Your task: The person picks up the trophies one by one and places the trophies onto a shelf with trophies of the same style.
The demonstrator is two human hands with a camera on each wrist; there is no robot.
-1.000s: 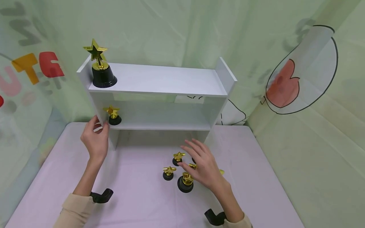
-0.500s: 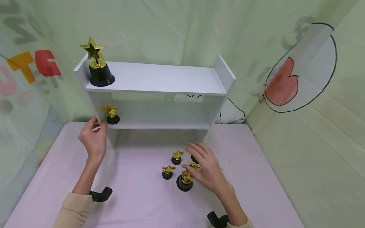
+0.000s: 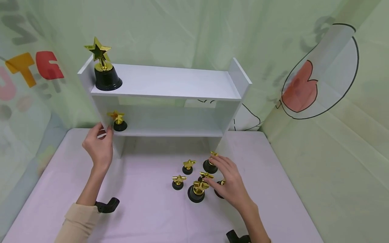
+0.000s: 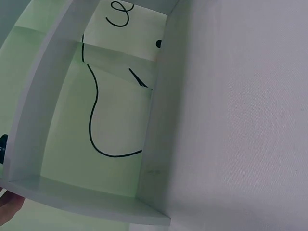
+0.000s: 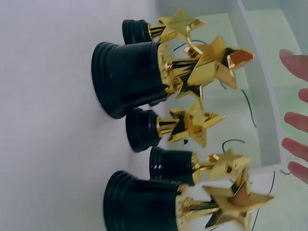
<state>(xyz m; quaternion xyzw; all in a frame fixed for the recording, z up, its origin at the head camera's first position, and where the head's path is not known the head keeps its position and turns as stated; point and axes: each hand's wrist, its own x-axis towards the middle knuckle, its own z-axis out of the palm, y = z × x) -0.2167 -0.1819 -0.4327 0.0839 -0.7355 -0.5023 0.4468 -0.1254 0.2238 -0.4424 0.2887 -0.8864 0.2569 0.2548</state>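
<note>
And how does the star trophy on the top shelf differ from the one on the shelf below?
The top trophy looks much larger than the lower trophy. The top trophy stands on the uppermost board, the lower trophy on the board beneath. The lower trophy is nearer the left hand than the top trophy. Both stand upright at the left end, gold star over black base.

The left hand (image 3: 98, 148) and right hand (image 3: 228, 179) are bare. The left arm (image 3: 92, 189) wears a beige sleeve (image 3: 72, 228) with a broad cuff (image 3: 83, 214). Beside the cuff sits a bent, blunt-ended black wrist camera (image 3: 107, 205); the right arm (image 3: 254, 219) has a similar black device (image 3: 237, 237), partly cut off.
</note>
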